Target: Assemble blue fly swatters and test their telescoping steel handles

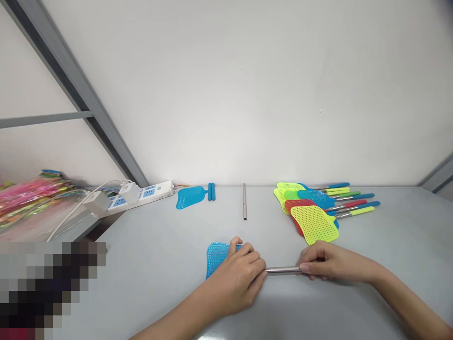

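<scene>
My left hand (242,276) is closed over the neck end of a blue mesh fly swatter head (216,255), and part of the mesh is hidden beneath it. Between my two hands runs a silver metal rod (283,270), whose left end meets the swatter head inside my left hand. The joint itself is covered by my fingers. My right hand (323,259) pinches the rod near its right end, thumb on the near side. Both hands are low over the grey table (159,269).
Against the wall lie a second blue swatter head (191,197), two blue handle grips (211,191) and a loose metal rod (245,202). Several coloured fly swatters (314,224) are piled at the right. A power strip (148,192) and bagged bright items (31,198) sit at the left.
</scene>
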Demonstrator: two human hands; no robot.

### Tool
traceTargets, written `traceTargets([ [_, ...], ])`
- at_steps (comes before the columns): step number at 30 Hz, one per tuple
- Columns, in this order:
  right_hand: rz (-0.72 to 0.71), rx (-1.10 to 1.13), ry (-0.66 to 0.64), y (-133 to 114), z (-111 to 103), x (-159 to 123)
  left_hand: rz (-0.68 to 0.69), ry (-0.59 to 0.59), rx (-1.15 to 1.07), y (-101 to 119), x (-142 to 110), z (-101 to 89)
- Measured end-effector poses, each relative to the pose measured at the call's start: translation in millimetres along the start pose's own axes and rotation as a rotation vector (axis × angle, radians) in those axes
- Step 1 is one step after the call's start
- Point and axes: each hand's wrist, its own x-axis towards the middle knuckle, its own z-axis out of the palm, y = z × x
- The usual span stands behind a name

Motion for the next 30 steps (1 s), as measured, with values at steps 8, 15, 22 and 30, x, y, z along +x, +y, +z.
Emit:
traceTargets([
  [8,0.002,0.054,-0.104,-28,24,9,0.069,-0.017,0.032,3,-2,3.7],
  [15,-0.024,0.107,-0.098,-38,34,28,0.055,-0.008,0.004,1,-3,2.6],
  [22,-0.121,0.014,-0.057,-41,32,36,0.049,0.021,-0.006,0,-3,1.3],
  [30,-0.156,0.07,-0.09,-33,35,36,0.052,0.077,0.009,4,-4,3.0],
])
